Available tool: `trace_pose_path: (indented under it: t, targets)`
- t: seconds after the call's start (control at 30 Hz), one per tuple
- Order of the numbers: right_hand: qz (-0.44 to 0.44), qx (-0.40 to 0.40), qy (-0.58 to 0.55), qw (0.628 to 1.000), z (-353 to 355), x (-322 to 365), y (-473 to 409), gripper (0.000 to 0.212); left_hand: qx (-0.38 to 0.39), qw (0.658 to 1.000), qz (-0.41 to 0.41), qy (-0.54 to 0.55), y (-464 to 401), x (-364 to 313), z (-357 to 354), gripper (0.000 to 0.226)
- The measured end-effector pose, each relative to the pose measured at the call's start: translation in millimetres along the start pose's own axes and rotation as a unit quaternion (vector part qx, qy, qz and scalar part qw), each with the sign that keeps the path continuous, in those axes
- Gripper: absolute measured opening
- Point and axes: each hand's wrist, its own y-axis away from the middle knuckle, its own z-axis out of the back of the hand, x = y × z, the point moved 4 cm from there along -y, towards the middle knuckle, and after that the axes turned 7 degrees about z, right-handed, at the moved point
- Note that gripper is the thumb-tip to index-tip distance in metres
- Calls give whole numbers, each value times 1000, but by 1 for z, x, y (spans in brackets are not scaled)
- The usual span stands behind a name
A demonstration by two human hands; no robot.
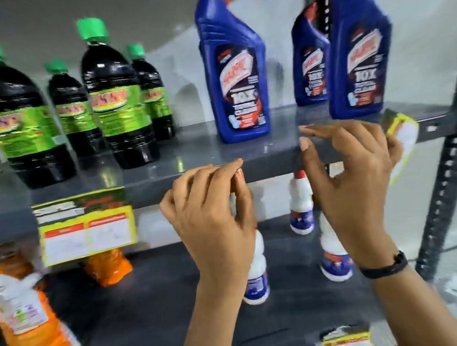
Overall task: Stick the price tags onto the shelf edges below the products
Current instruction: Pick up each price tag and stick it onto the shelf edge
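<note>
One price tag (pixel 86 225) already stuck on shelf edge (pixel 166 186) at 9 o'clock, under green-capped bottles (pixel 116 100); blue bottles (pixel 234 68) untagged. Right hand (pixel 354 176) grasps next tag (pixel 400 132), 3 o'clock. Left hand (pixel 211 211) pinched, contents unclear

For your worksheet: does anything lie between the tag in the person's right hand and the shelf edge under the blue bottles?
Nothing visible does. The right hand holds the price tag beside the bare shelf edge below the blue bottles. The left hand hovers just below that edge, left of the tag.
</note>
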Motion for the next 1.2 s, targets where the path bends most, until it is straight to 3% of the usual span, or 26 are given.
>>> trace_pose_path:
  t: [0.2, 0.37, 0.47, 0.53, 0.73, 1.03, 1.2]
  targets:
    - [8, 16, 4, 1000, 28, -90, -32, 18, 29, 999, 31, 12, 39, -68, -61, 17]
    - [20, 124, -78, 989, 16, -127, -42, 25, 121, 980, 161, 1, 71, -87, -102, 40]
    - [41, 140, -89, 985, 12, -130, -44, 22, 149, 959, 225, 90, 86, -86, -120, 54]
    - [36, 126, -93, 987, 12, -131, -46, 23, 161, 943, 250, 153, 90, -86, -128, 47]
    - [22, 139, -75, 987, 6, -131, -49, 31, 150, 924, 270, 225, 88, -93, -130, 32]
    - [-44, 218, -73, 972, 4, -127, -58, 25, 181, 928, 235, 227, 69, -102, -109, 35]
    - [-68, 126, -152, 978, 15, -126, -48, 20, 162, 950, 200, 178, 54, -93, -95, 35]
